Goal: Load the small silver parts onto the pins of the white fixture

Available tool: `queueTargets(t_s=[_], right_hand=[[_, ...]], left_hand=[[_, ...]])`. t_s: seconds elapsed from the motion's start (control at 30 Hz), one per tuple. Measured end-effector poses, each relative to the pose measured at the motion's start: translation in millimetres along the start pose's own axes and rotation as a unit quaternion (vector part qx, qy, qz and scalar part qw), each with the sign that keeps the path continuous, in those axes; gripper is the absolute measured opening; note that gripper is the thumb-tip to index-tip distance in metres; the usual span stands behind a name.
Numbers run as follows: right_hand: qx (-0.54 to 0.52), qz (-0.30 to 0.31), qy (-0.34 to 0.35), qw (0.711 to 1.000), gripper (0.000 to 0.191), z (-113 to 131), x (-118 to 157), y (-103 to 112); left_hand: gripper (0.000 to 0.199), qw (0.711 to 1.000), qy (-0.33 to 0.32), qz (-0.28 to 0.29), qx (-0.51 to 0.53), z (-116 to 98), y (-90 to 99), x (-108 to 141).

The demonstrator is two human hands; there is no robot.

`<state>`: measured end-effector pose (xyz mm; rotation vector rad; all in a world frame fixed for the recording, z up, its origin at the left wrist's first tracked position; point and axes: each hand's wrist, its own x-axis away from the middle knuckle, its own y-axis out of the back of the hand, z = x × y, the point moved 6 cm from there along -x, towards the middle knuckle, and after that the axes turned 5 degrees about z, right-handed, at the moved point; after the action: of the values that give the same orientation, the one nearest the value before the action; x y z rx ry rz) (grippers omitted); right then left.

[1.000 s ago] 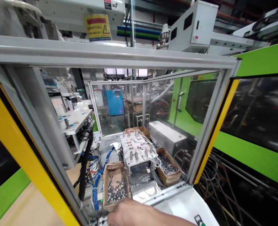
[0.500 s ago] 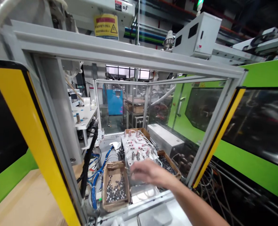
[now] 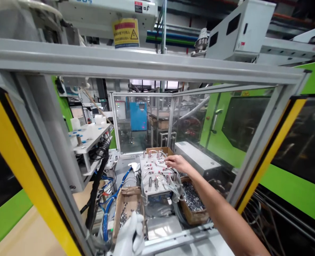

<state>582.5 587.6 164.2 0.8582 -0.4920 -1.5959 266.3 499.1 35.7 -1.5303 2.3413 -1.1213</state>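
Observation:
My bare right hand [image 3: 177, 163] reaches over the far right part of a metal fixture plate [image 3: 149, 186]. Its fingers are pinched together close to the small red-tipped fittings; whatever is between them is too small to make out. My left hand [image 3: 132, 231], in a white glove, is low in the view at the near end of a cardboard box [image 3: 128, 191] holding small metal parts [image 3: 124, 212]. The gloved fingers are curled in, and what they hold, if anything, is hidden. Metal posts and clear tubes [image 3: 180, 192] stand and run about the plate.
A second cardboard box [image 3: 196, 217] with small metal parts is right of the plate. Yellow-edged frame posts [image 3: 274, 149] and a top bar [image 3: 146, 65] border the opening. Blue hoses [image 3: 109, 206] run at left, below a raised white shelf [image 3: 93, 137]. A long grey housing [image 3: 193, 154] lies right.
My right hand has moved farther forward onto the plate and its fingers have closed. My gloved left hand has come into view at the bottom. The view has shifted slightly.

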Motion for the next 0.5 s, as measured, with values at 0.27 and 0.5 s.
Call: queueTargets(t_s=[0.27,0.5], right_hand=[[-0.059,-0.079,0.03,0.995,0.03,19.5,61.7,13.9],[-0.112,-0.054,0.01,0.992,0.028,-8.5,75.2,11.9]], left_hand=[[0.024,0.989,-0.045,0.07,0.123,-65.9,-77.4,-77.5],[0.033,0.982,0.033,0.041,0.181,-44.5,-68.2,-104.0]])
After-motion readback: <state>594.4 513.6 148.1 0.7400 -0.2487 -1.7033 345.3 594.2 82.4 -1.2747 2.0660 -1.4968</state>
